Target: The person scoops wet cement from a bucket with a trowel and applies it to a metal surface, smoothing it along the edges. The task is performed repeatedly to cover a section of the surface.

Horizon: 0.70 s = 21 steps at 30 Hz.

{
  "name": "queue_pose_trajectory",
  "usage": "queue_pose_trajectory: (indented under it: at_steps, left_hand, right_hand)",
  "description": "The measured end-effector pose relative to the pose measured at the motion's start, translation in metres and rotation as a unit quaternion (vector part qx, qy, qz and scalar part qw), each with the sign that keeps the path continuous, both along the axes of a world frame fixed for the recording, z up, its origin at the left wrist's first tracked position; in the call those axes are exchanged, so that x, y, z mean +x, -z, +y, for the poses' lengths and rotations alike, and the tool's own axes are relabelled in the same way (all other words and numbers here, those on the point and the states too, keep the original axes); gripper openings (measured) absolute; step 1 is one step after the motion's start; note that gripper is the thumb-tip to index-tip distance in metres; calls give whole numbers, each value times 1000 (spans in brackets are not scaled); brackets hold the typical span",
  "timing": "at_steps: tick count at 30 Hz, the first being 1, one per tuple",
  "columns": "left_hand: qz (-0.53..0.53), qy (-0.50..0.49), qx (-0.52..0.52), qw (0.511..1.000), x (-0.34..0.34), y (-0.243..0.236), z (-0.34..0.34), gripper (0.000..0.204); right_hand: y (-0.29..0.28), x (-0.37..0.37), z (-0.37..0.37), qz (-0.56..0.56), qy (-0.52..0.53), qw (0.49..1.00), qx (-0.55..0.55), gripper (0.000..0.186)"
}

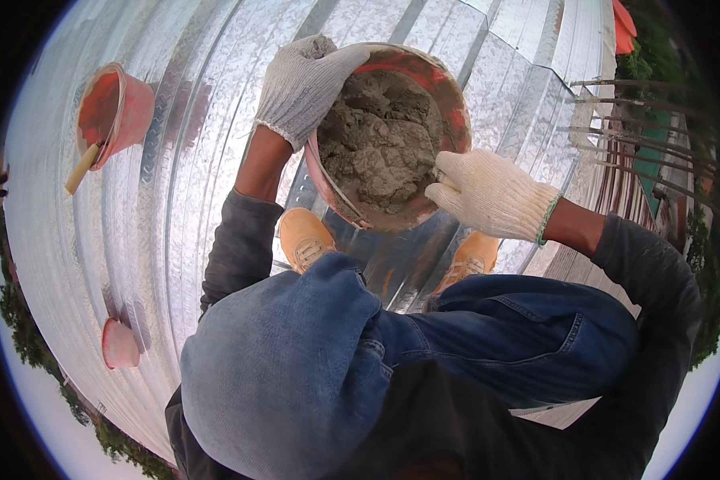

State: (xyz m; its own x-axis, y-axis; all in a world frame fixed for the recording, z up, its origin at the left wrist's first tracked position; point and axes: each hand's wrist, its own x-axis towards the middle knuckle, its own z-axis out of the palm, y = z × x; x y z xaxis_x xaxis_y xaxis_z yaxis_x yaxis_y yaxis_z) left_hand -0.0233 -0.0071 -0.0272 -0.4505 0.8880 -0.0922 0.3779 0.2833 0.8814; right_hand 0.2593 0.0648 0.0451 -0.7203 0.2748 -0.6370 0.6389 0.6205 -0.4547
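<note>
Between my boots and just beyond them is a reddish bucket (318, 170) filled with lumpy wet grey mortar (388, 136). My left hand (308, 84), in a grey-stained knit glove, is closed around its far left rim, the thumb lying along the edge. At the near right rim my right hand (492, 192), in a cleaner cream glove with green cuff trim, is curled into a fist over the mortar's edge. Whatever sits inside that fist is hidden by the fingers.
Ribbed shiny metal sheeting (216, 48) lies under everything. To the left stand another reddish bucket (132, 108) with a wooden handle (82, 168) sticking out and a smaller pink container (121, 346). Bare steel bars (648, 136) jut out at the right edge, near an orange object (624, 30).
</note>
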Motion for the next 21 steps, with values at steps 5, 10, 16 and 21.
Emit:
queue_pose_trajectory:
  at_steps: [5,10,16,21]
  left_hand:
    - [-38,7,-27,999,-1,1,0,46]
    - [-21,-22,-10,999,3,-8,-6,50]
    - [-45,5,-9,999,6,-2,6,48]
    - [-60,-9,11,998,4,2,-1,46]
  right_hand:
    - [-37,17,7,-42,-73,991,107,32]
    - [-45,16,39,44,-122,941,313,26]
    - [13,-10,40,71,-133,959,239,23]
    - [-21,3,0,37,-131,975,178,19]
